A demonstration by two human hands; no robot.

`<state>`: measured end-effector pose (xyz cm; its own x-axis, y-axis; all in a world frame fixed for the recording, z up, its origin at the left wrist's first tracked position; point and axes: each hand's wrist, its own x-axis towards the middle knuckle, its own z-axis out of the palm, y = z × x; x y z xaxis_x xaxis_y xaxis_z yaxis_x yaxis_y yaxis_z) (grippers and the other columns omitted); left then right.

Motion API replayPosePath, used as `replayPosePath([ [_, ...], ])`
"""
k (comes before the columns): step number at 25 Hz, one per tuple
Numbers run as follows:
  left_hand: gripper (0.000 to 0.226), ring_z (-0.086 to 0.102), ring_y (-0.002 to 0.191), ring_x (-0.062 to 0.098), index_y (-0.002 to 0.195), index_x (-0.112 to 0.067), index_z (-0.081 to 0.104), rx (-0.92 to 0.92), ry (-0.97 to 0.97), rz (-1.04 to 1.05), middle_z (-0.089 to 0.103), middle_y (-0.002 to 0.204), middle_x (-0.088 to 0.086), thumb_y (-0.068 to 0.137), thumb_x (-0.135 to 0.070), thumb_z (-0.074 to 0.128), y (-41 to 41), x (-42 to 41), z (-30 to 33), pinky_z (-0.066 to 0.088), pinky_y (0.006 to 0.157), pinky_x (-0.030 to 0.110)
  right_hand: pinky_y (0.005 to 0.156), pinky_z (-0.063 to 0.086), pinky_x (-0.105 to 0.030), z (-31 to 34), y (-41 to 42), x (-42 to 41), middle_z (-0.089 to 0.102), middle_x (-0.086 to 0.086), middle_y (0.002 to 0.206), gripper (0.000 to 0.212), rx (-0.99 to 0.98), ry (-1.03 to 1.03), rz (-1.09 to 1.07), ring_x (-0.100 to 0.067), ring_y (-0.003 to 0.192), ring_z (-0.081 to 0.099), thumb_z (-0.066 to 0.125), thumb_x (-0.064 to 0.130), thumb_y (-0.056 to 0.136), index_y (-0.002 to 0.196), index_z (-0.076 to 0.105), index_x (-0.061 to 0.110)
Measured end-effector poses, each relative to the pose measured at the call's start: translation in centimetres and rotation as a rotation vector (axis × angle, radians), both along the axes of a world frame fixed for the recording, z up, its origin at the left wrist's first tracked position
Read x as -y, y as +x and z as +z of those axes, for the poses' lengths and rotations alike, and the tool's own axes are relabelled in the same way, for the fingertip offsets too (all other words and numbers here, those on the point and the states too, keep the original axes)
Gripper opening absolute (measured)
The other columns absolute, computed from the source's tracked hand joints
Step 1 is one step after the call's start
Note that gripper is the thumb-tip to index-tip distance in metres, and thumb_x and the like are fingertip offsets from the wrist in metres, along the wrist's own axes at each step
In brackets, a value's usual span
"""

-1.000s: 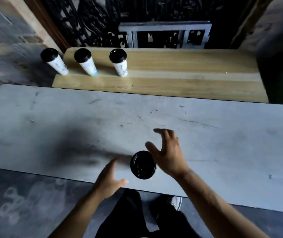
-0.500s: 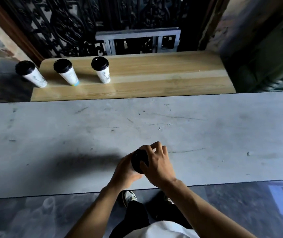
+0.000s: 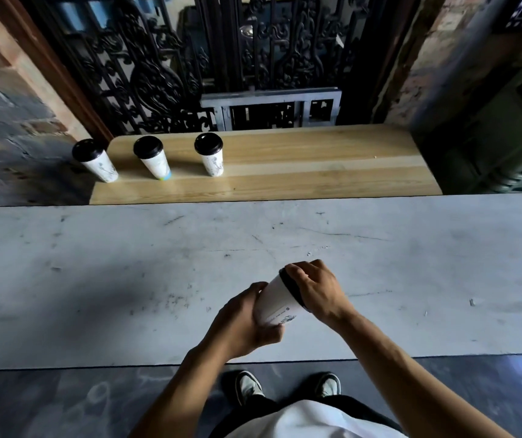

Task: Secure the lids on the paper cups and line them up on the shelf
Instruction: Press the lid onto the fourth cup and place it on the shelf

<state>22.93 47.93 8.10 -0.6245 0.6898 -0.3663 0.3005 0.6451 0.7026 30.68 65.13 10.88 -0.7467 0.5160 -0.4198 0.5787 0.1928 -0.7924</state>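
Note:
A white paper cup (image 3: pixel 277 303) with a black lid (image 3: pixel 291 287) is held tilted above the near part of the grey table (image 3: pixel 126 279). My left hand (image 3: pixel 247 320) wraps its body from the left. My right hand (image 3: pixel 316 289) covers the lid from the right, fingers curled over its rim. Three lidded white cups stand in a row on the left of the wooden shelf (image 3: pixel 316 172): one (image 3: pixel 96 161) at the shelf's left end, one (image 3: pixel 153 158) with a blue base, one (image 3: pixel 210 154) rightmost.
A black ornate iron grille (image 3: pixel 190 58) and a grey metal frame (image 3: pixel 272 109) stand behind the shelf. Brick walls flank both sides. My shoes (image 3: pixel 248 385) show below the table's front edge.
Both hands have closed on the cup, which stood upright on the table, and lifted and tilted it. The camera view has shifted.

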Motion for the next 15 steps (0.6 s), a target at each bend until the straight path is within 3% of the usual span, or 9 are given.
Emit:
replayPosePath([
  [4, 0.067, 0.067, 0.096, 0.018, 0.119, -0.038, 0.051, -0.087, -0.068, -0.050, 0.070, 0.110, -0.011, 0.060, -0.057, 0.077, -0.4, -0.6, 2.3, 0.057, 0.082, 0.038, 0.070, 0.044, -0.032, -0.3, -0.8, 0.3, 0.069, -0.005, 0.109, 0.032, -0.026, -0.246, -0.187, -0.026, 0.099, 0.064, 0.051, 0.046, 0.089, 0.094, 0.079, 0.029],
  [7, 0.067, 0.067, 0.098, 0.027, 0.120, -0.027, 0.048, -0.228, -0.155, -0.105, 0.069, 0.112, -0.003, 0.067, -0.060, 0.074, -0.2, -1.2, 3.3, 0.054, 0.078, 0.035, 0.064, 0.041, -0.030, 0.0, -0.7, 0.7, 0.071, -0.004, 0.098, 0.037, -0.050, -0.385, -0.259, -0.022, 0.085, 0.060, 0.051, 0.043, 0.098, 0.105, 0.078, 0.019],
  [12, 0.065, 0.067, 0.092, 0.035, 0.122, -0.026, 0.042, -0.454, -0.220, -0.149, 0.067, 0.110, 0.002, 0.070, -0.056, 0.067, 0.2, -1.7, 5.1, 0.048, 0.070, 0.035, 0.087, 0.045, -0.033, -0.1, -0.3, 0.7, 0.078, -0.001, 0.115, 0.053, -0.208, -0.514, -0.251, -0.019, 0.103, 0.066, 0.049, 0.060, 0.085, 0.112, 0.079, 0.026],
  [15, 0.069, 0.067, 0.090, 0.036, 0.133, -0.022, 0.038, -0.575, -0.277, -0.150, 0.062, 0.108, 0.006, 0.075, -0.048, 0.067, 0.6, -2.2, 6.0, 0.041, 0.067, 0.034, 0.080, 0.050, -0.033, 0.4, -0.5, 0.4, 0.076, -0.003, 0.122, 0.045, -0.215, -0.594, -0.238, -0.021, 0.107, 0.067, 0.047, 0.055, 0.098, 0.119, 0.076, 0.028],
])
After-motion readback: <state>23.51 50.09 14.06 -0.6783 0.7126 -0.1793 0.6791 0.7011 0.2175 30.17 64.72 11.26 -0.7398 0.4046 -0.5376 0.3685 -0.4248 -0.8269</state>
